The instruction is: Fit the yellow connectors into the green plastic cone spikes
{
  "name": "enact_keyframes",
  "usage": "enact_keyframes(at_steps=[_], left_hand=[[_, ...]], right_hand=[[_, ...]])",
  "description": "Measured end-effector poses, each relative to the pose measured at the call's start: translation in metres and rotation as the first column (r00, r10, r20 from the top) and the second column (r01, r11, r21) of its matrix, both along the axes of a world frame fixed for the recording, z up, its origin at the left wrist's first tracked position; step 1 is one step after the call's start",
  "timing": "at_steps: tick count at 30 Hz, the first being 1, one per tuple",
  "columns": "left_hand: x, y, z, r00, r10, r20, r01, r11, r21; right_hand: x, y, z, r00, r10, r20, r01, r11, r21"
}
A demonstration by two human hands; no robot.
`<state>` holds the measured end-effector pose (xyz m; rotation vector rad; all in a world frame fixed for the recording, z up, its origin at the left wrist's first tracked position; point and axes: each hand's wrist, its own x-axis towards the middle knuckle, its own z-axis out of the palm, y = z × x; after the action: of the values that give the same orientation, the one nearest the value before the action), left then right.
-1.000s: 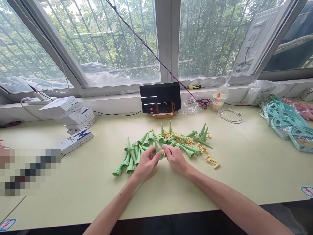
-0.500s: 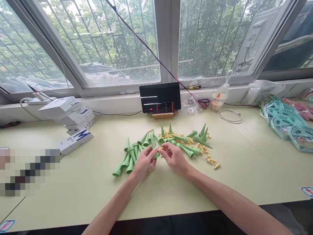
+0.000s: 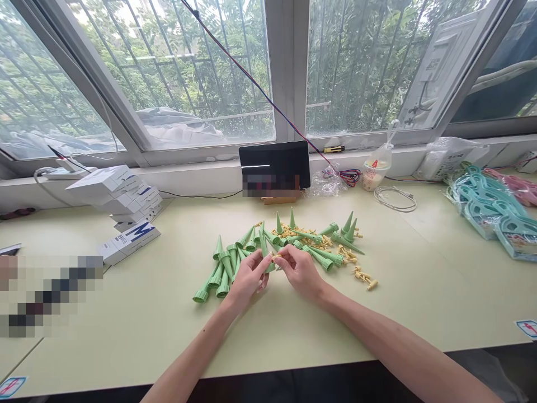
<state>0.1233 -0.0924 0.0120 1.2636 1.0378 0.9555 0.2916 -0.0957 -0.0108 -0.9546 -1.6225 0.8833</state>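
My left hand [image 3: 250, 274] is closed round a green plastic watering spike [image 3: 264, 242], its pointed end up and its wide ribbed end low by the fingers. Close against it, my right hand [image 3: 300, 270] pinches a small yellow plastic valve [image 3: 276, 257] at the spike's side. The fingertips partly hide the valve, so I cannot tell how deep it sits. Several more green spikes [image 3: 225, 263] lie heaped to the left of my hands. Beyond my right hand are further spikes [image 3: 325, 258] and loose yellow valves [image 3: 366, 278].
White boxes [image 3: 130, 242] are stacked at the left. A dark tablet [image 3: 274, 162] leans by the window. Farther right are a bagged cup [image 3: 375, 170], a coiled white cable [image 3: 395, 200] and wrapped teal plastic items [image 3: 489, 207]. A blurred patch covers the left table edge.
The held spike has tilted slightly, and my right fingertips have shifted a little over the yellow valve. Both hands stay in nearly the same place.
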Motion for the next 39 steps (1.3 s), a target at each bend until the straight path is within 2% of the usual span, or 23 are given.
enact_keyframes(at_steps=[12, 26, 39], left_hand=[[0.0038, -0.0034, 0.0065, 0.995, -0.032, -0.091, 0.033, 0.999, 0.015], [0.0025, -0.0043, 0.0038, 0.988, -0.099, -0.12, 0.104, 0.994, 0.037], [0.0024, -0.0053, 0.0004, 0.982, -0.114, -0.15, 0.123, 0.991, 0.047]], right_hand=[[0.0015, 0.0, 0.0049, 0.998, -0.059, 0.019, 0.059, 0.998, -0.004], [0.0008, 0.0018, 0.0012, 0.989, -0.124, 0.082, 0.122, 0.992, 0.03], [-0.0007, 0.0011, 0.0047, 0.985, -0.143, 0.095, 0.139, 0.989, 0.047]])
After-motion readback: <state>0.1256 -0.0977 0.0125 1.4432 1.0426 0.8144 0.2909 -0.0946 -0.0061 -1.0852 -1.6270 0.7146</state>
